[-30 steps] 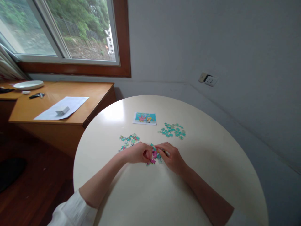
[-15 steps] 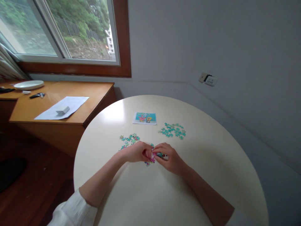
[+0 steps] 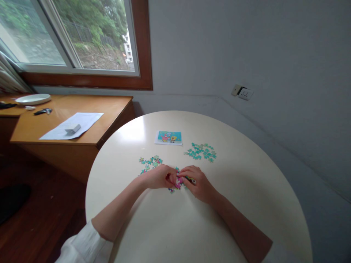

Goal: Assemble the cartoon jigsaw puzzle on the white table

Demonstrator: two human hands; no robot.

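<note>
Pink and teal puzzle pieces (image 3: 178, 182) lie joined or close together on the white round table (image 3: 164, 226), between my two hands. My left hand (image 3: 161, 176) is curled over their left side, its fingertips pressed together at the pieces; what they grip is hidden. From the right, my right hand (image 3: 196, 182) reaches in with thumb and fingers closed at the pieces' upper right edge, and the part it pinches is too small to name. A colourful bit shows beneath its palm. Loose mixed pieces (image 3: 150, 162) lie beyond my left hand.
Teal pieces (image 3: 201, 151) are spread beyond my right hand. A picture card (image 3: 169, 137) with two cartoon figures lies farther back. On the wooden desk (image 3: 115, 109) at the left are a paper sheet (image 3: 86, 120), a small white box (image 3: 72, 128) and a white plate (image 3: 33, 99).
My right thumb has shifted slightly up and toward the other fingers, and more of the pink pieces shows below it. My left hand has stayed almost still.
</note>
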